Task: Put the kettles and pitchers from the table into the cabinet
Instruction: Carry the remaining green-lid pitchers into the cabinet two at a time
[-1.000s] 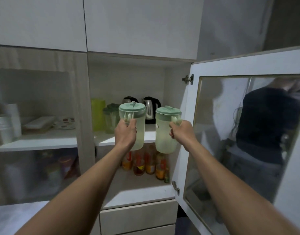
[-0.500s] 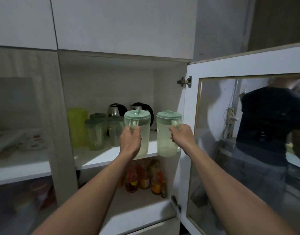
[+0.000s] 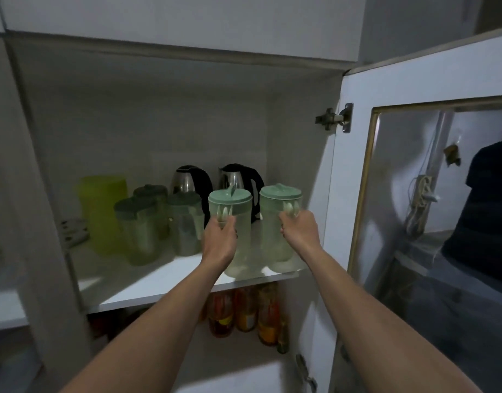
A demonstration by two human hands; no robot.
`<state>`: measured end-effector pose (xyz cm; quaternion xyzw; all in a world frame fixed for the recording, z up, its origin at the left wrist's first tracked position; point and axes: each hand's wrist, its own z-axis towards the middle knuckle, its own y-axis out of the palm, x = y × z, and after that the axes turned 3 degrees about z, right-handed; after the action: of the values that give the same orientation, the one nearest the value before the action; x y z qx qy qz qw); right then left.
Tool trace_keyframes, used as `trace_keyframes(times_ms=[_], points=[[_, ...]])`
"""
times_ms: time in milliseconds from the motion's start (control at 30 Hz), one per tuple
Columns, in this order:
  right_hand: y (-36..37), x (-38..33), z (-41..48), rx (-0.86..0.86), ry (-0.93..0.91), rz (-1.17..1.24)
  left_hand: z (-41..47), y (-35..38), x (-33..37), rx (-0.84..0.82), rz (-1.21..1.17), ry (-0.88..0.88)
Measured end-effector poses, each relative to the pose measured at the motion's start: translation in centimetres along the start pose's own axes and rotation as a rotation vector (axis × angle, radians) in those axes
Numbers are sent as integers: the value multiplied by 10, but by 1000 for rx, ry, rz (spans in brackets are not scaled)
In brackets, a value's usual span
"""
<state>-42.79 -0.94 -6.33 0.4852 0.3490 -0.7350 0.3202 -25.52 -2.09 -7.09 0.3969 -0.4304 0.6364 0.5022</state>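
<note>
Green-lidded pitchers [image 3: 278, 228], one gripped tight in each hand [image 3: 219, 241], should be set down gently in front of the kettles [image 3: 238, 180].

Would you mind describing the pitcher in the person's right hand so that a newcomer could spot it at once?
Look into the open cabinet, at the front right of its white shelf. Two pale green pitchers with mint lids stand there side by side, in front of two steel kettles. The pitcher in the right hand is the one nearer the open glass door.
</note>
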Motion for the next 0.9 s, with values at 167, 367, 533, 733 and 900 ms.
trace_keyframes(times_ms=[167,367,533,733,900], points=[[17,22,47,-42,52,-5,42,29,-19,64,58,-53],[40,51,90,-40,60,-12,86,58,-42,117,90,-124],[55,62,110,-47,58,-9,108,69,-60,136,107,-144],[63,63,128,-57,80,-33,128,72,-66,113,151,-134],[65,59,131,-92,90,-88,135,74,-67,100,202,-155]])
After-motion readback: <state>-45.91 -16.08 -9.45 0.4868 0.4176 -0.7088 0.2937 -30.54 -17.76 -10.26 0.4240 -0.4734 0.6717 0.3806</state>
